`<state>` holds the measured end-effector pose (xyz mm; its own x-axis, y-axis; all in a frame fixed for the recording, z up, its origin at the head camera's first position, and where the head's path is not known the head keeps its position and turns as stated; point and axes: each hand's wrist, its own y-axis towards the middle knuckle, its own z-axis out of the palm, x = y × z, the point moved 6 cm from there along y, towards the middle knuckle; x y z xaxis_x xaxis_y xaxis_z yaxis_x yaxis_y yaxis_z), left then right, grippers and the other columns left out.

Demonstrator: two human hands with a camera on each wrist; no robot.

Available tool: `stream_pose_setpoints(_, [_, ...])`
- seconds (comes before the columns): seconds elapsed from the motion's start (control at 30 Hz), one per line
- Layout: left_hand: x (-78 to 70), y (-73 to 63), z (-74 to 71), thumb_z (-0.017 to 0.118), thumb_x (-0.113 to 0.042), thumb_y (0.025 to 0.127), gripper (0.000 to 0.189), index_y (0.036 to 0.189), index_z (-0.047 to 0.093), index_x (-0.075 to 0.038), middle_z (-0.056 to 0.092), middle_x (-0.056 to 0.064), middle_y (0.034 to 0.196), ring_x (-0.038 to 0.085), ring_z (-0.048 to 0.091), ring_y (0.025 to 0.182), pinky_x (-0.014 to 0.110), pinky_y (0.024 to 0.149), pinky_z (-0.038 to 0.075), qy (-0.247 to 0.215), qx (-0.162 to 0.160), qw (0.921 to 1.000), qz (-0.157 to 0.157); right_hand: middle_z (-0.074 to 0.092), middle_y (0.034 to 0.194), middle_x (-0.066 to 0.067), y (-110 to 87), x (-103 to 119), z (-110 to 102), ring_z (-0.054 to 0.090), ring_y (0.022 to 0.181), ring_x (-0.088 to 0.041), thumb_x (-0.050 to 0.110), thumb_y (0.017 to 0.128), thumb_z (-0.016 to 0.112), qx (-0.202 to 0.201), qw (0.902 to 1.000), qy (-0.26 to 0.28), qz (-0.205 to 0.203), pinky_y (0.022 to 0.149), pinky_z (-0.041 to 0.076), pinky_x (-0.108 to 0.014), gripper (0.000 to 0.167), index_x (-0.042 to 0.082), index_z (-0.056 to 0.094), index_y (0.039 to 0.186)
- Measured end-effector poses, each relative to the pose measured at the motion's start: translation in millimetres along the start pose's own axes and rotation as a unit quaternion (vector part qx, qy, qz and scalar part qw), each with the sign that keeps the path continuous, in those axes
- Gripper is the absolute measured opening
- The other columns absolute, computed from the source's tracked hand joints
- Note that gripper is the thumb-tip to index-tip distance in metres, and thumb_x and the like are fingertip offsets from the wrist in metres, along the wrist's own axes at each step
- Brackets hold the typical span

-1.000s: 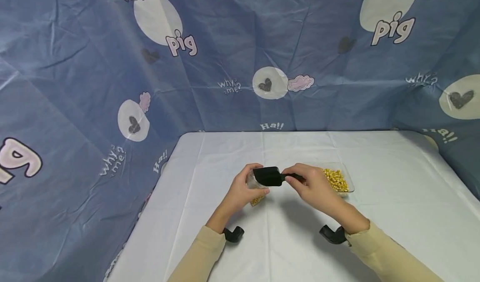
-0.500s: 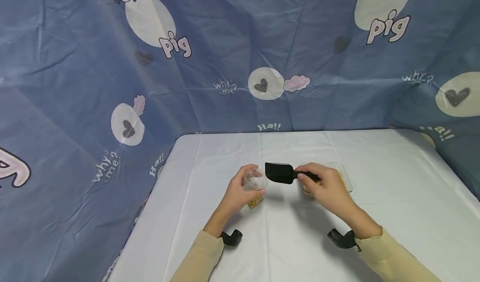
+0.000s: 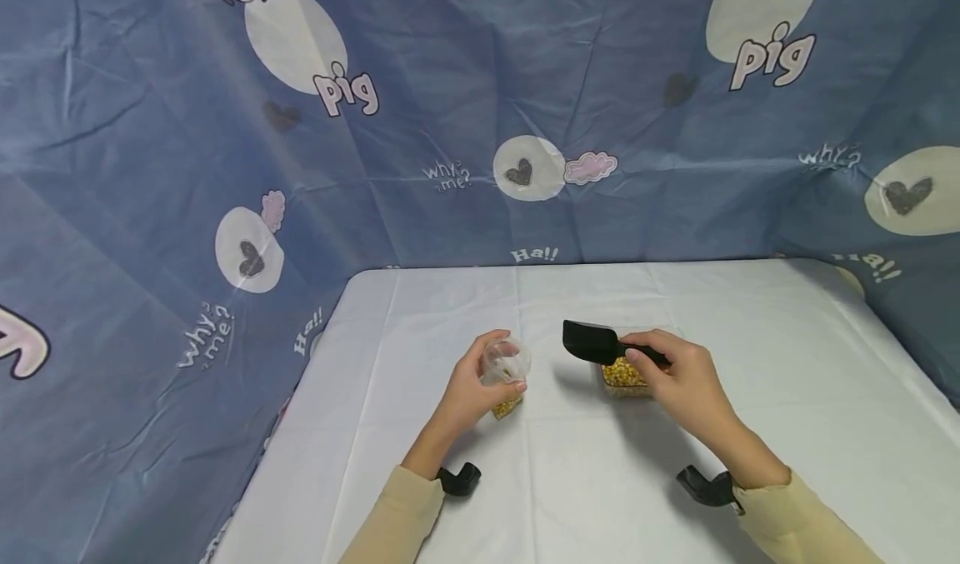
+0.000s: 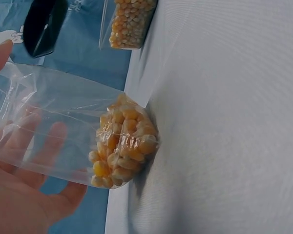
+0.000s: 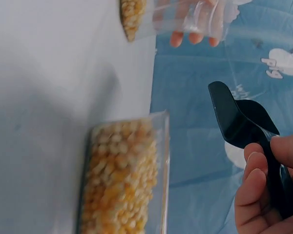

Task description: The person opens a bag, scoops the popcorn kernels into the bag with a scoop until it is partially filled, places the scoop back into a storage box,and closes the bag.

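Observation:
My left hand [image 3: 474,389] grips a clear plastic bag [image 4: 53,107] near its open mouth, thumb on one side and fingers round the other. Corn kernels [image 4: 122,146] fill the bottom of the bag, which is at the white tablecloth. In my right hand [image 3: 686,376] is a black scoop [image 3: 592,342], pinched by its handle and held above the table. The right wrist view shows the scoop's bowl [image 5: 234,119] tilted, with no kernels visible in it. Below the scoop stands a clear rectangular container [image 5: 161,161] of yellow corn kernels [image 5: 119,180], partly hidden by my right hand in the head view.
A white cloth [image 3: 570,481] covers the table. Behind it and to the left hangs a blue printed curtain [image 3: 420,64]. Each wrist carries a black camera mount [image 3: 460,480] close to the sleeve.
My right hand has drawn the scoop out of the bag's mouth and moved it right, over the corn container. The left hand still holds the bag in nearly the same spot.

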<state>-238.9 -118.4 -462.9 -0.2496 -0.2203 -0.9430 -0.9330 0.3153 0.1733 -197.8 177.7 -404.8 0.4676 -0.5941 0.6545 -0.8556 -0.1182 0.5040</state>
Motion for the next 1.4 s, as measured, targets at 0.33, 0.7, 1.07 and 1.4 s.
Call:
stream_pose_setpoints(0.33, [0.0,-1.8,0.1,0.085,-0.018,0.084,0.075,0.147,0.045,-0.03,0.061,0.001,0.13,0.033,0.052,0.127,0.057,0.105,0.039,-0.024,0.002,0.9997,0.01,0.072,0.104,0.005,-14.5,-18.4,-18.0,0.059,0.069,-0.006,0.007,0.092,0.075,-0.024,0.9974,-0.068,-0.007,0.062,0.044,-0.016,0.02,0.015,0.075,0.11])
stream_pose_setpoints(0.7, [-32.0,-8.2,-0.8,0.08,-0.005,0.086,0.074,0.15,0.043,-0.01,0.061,0.013,0.131,0.026,0.05,0.128,0.056,0.114,0.028,-0.02,0.003,0.9998,0.001,0.067,0.093,0.006,-25.8,-30.5,-30.9,0.042,0.056,-0.004,0.004,0.09,0.075,-0.029,0.9915,-0.125,-0.018,0.053,0.036,-0.023,0.023,0.012,0.074,0.112])
stream_pose_setpoints(1.07, [-31.1,-8.5,-1.4,0.079,-0.004,0.087,0.071,0.148,0.044,-0.012,0.06,0.014,0.13,0.028,0.051,0.126,0.056,0.112,0.03,-0.024,0.003,0.9996,0.011,0.066,0.086,0.003,-28.7,-35.7,-43.1,0.047,0.06,-0.005,-0.003,0.083,0.078,-0.064,0.9775,-0.187,-0.072,0.054,0.037,-0.017,0.025,0.009,0.075,0.104])
stream_pose_setpoints(1.4, [-30.2,-8.5,-1.3,0.078,-0.006,0.088,0.072,0.15,0.042,-0.009,0.059,0.015,0.132,0.028,0.051,0.127,0.058,0.111,0.031,-0.023,0.011,0.9996,0.012,0.063,0.084,-0.002,-33.0,-38.9,-48.6,0.056,0.061,-0.011,-0.008,0.081,0.074,-0.066,0.9681,-0.215,-0.11,0.05,0.046,-0.029,0.023,0.002,0.073,0.102])
